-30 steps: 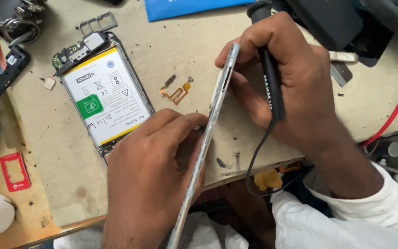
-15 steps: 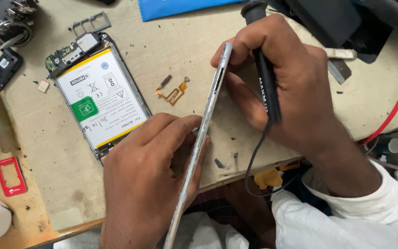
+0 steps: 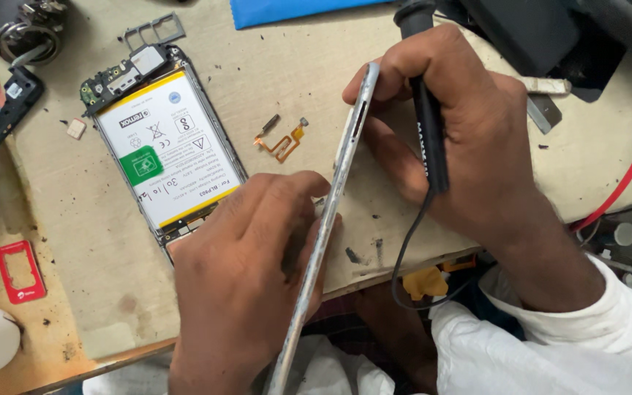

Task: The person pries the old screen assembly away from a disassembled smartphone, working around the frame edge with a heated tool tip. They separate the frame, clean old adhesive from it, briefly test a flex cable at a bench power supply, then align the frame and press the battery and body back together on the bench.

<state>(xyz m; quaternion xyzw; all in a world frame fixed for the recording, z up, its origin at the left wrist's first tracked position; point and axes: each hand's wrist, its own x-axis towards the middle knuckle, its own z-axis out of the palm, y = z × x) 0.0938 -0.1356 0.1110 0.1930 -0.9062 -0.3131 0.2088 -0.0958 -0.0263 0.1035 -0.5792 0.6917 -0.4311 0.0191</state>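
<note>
Two bare hands are seen over a worn tan work mat (image 3: 272, 95), both engaged with a thin silver phone panel (image 3: 330, 212) held on edge, running from the upper centre down toward the lower edge of the view. The left hand (image 3: 250, 285) is closed around the lower half of the panel, fingers curled against its left face. The right hand (image 3: 462, 139) steadies the upper end of the panel with its fingertips while a black pen-shaped tool (image 3: 426, 117) is clamped in the same fist, its black cord (image 3: 404, 249) looping down over the mat's edge. An opened phone body (image 3: 162, 146), back removed, lies flat to the left of the panel, its white battery with a green sticker exposed; the left hand overlaps its lower corner. A small orange flex cable (image 3: 281, 140) lies on the mat between the phone body and the panel. A red card frame (image 3: 20, 272) is noted on the wooden surface at far left, well apart.
</note>
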